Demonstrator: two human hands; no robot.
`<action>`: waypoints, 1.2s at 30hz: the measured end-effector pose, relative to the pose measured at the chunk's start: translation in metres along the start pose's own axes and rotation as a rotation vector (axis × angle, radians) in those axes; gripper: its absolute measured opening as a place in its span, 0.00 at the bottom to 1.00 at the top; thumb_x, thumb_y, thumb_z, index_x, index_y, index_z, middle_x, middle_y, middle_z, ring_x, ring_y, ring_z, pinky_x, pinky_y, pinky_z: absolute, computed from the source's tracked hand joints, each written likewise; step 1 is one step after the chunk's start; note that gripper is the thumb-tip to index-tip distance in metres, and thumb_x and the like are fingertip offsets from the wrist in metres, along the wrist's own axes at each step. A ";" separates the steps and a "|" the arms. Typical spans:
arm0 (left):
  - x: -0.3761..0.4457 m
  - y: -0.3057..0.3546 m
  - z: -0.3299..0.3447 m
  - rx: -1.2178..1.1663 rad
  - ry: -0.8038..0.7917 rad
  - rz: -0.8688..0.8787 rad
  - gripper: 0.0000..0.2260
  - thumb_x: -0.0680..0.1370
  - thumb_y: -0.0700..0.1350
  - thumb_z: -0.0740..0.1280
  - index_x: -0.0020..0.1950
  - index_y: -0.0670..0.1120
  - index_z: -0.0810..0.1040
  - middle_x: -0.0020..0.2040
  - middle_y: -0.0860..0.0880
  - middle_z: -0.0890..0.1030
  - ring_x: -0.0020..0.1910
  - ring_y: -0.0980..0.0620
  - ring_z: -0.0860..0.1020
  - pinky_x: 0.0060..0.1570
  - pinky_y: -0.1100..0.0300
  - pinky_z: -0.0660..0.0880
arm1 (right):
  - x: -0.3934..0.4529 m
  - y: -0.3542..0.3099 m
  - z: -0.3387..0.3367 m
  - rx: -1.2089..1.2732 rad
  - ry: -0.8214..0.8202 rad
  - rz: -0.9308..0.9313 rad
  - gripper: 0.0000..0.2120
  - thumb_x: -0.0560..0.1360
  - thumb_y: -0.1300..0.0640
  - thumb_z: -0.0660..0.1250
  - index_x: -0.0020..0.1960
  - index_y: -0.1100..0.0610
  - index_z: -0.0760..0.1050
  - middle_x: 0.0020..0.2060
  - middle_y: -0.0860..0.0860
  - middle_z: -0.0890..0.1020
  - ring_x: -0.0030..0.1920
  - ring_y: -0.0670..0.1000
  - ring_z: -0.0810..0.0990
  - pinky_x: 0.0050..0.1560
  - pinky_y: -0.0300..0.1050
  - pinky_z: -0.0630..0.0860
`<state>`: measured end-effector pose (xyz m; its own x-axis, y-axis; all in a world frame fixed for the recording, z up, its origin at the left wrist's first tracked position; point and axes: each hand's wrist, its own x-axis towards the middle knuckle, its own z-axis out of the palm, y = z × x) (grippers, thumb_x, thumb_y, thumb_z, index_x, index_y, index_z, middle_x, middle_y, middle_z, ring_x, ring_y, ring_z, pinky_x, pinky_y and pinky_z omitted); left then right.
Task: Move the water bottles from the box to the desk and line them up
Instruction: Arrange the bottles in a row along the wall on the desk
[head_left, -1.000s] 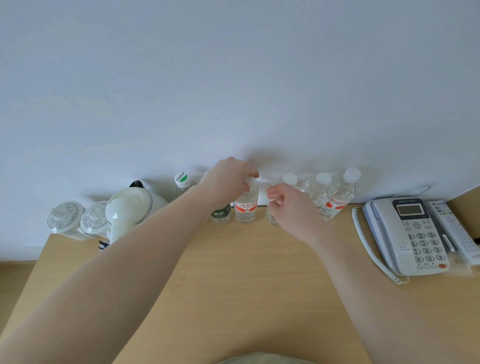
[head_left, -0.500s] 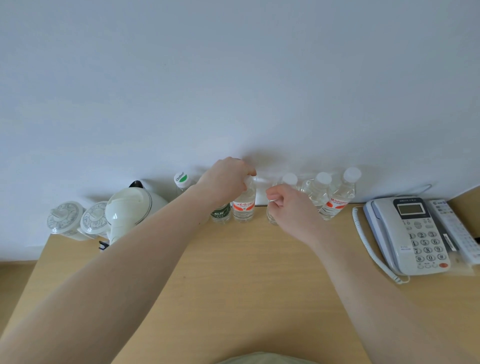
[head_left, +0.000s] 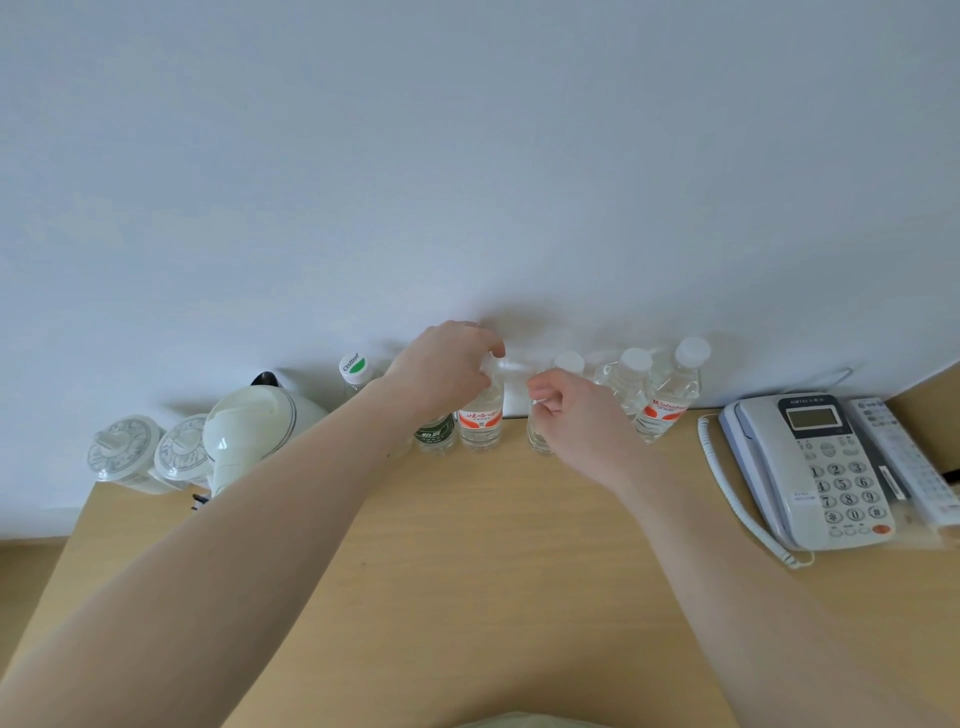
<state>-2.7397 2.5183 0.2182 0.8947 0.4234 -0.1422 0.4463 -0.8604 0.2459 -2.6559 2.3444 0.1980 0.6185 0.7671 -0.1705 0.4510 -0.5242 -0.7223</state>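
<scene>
Several water bottles stand in a row along the wall at the back of the wooden desk (head_left: 467, 561). My left hand (head_left: 441, 371) grips the top of a bottle with a red label (head_left: 480, 423). Beside it stands a green-labelled bottle (head_left: 435, 439), partly hidden by my wrist, and a bottle with a green-dot cap (head_left: 355, 368) farther left. My right hand (head_left: 576, 415) holds a clear bottle (head_left: 537, 441) whose white cap (head_left: 569, 361) shows above my fingers. Two more white-capped bottles (head_left: 667, 400) stand to its right. No box is in view.
A white electric kettle (head_left: 249, 428) and two lidded patterned cups (head_left: 124, 454) stand at the back left. A desk telephone (head_left: 810, 467) with a coiled cord and a remote control (head_left: 904, 462) lie at the right.
My left hand has slid the red-labelled bottle slightly left, closer to the green-labelled one. My right hand has stayed on the clear bottle.
</scene>
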 end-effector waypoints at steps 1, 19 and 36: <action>0.000 0.001 0.000 0.001 0.002 0.006 0.17 0.79 0.44 0.68 0.68 0.51 0.77 0.62 0.50 0.79 0.61 0.48 0.76 0.58 0.56 0.71 | 0.000 0.000 -0.001 0.001 0.000 -0.004 0.15 0.80 0.62 0.62 0.66 0.55 0.76 0.60 0.49 0.82 0.59 0.47 0.80 0.60 0.38 0.72; 0.007 0.042 -0.009 -0.023 -0.023 0.060 0.17 0.79 0.50 0.69 0.68 0.58 0.75 0.64 0.58 0.79 0.63 0.52 0.76 0.57 0.55 0.72 | -0.006 0.024 -0.025 0.042 0.146 0.062 0.07 0.80 0.61 0.60 0.54 0.53 0.75 0.48 0.48 0.83 0.45 0.49 0.80 0.44 0.43 0.75; 0.025 0.059 0.014 -0.130 -0.063 0.063 0.12 0.77 0.49 0.71 0.61 0.55 0.80 0.46 0.49 0.82 0.49 0.46 0.78 0.50 0.53 0.77 | -0.011 0.033 -0.032 0.093 0.164 0.108 0.14 0.81 0.63 0.58 0.64 0.53 0.73 0.50 0.46 0.83 0.47 0.47 0.80 0.41 0.37 0.70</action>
<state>-2.6912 2.4739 0.2156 0.9198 0.3476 -0.1818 0.3917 -0.8391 0.3774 -2.6270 2.3063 0.1974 0.7596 0.6341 -0.1446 0.3198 -0.5577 -0.7659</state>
